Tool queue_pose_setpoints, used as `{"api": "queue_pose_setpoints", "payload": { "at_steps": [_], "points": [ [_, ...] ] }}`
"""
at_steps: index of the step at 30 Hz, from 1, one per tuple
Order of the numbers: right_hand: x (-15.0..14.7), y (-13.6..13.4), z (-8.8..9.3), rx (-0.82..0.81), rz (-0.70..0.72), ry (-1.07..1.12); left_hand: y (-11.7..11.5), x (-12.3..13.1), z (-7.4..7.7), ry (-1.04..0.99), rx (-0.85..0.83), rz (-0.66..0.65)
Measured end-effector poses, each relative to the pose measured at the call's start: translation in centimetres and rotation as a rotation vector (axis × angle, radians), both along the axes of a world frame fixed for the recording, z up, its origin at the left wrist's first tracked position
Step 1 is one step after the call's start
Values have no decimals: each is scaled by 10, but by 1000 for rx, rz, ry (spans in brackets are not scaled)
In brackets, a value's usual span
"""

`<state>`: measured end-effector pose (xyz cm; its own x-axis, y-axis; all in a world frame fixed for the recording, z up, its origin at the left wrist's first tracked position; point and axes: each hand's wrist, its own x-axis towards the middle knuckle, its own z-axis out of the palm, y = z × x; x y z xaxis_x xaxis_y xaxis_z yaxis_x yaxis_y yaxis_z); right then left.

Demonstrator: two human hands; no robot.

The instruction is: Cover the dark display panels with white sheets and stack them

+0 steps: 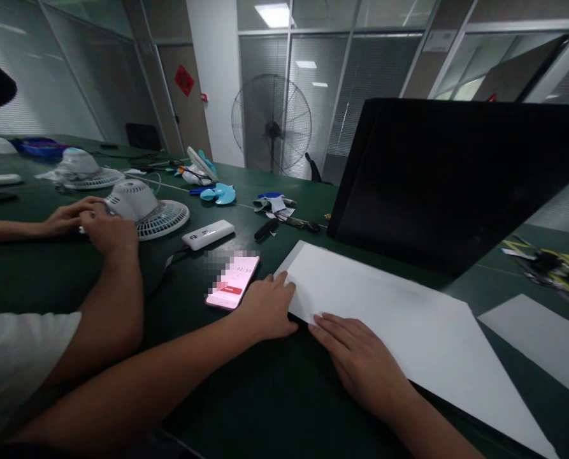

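Note:
A large white sheet [384, 299], dark along its near edge, lies flat on the table in front of me. My left hand [267, 307] is closed over its left end, fingertips on the white top and thumb low by the edge. On the near edge rests my right hand [360, 360], fingers stretched out and lying flat. Left of my left hand is a phone [236, 280] with a lit pink screen, partly blurred out. Behind the sheet a big black panel [446, 185] stands tilted; how it is held up I cannot tell.
At left, another person's hands [112, 226] hold a white fan part [134, 197]. A white power bank [208, 234], blue fan blades [218, 194] and a black tool [266, 229] lie beyond the phone. Another white sheet [542, 338] lies right; a floor fan [272, 127] stands behind.

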<state>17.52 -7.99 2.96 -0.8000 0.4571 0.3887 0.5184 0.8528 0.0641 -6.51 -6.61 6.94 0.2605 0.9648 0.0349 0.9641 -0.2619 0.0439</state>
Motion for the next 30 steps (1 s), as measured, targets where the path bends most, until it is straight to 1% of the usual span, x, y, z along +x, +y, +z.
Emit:
{"api": "queue_pose_setpoints", "payload": {
  "at_steps": [5, 11, 14, 19, 25, 28, 30],
  "points": [
    [0, -1, 5, -1, 36, -56, 1, -1, -3, 5, 12, 6],
    [-5, -6, 2, 10, -117, -58, 2, 0, 1, 18, -42, 18],
    [-7, -7, 0, -3, -109, -71, 3, 1, 1, 26, -40, 20],
    [-5, -4, -2, -31, -84, -83, 2, 0, -4, 26, -10, 18],
    [-5, -4, -3, -58, -69, -89, 2, -3, -5, 21, -13, -22],
    [-3, -5, 1, -49, -63, -88, 3, -3, -2, 20, -26, -18],
    [5, 3, 9, -7, -107, -54, 3, -3, 0, 14, -47, -12]
  ]
}}
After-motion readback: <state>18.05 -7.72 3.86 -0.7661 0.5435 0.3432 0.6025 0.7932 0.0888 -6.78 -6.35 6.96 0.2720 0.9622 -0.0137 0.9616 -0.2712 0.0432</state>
